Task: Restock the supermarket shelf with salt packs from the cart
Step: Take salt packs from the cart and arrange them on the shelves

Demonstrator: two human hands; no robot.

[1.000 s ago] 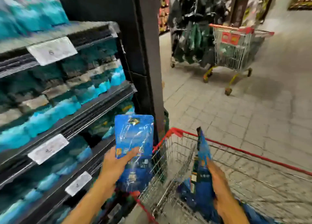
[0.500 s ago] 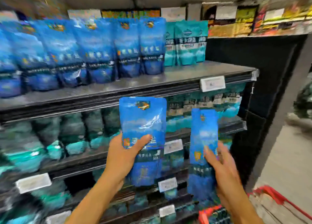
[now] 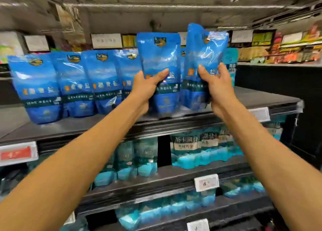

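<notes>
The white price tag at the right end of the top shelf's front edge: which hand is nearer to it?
Right. The right hand, gripping a blue salt pack, is up and left of the price tag. The left hand, gripping the other pack, is farther left.

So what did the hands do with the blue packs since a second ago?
Both packs went up from beside the cart to the top shelf. The left hand grips the left pack, the right hand the right pack, same as before. Neither was let go.
</notes>
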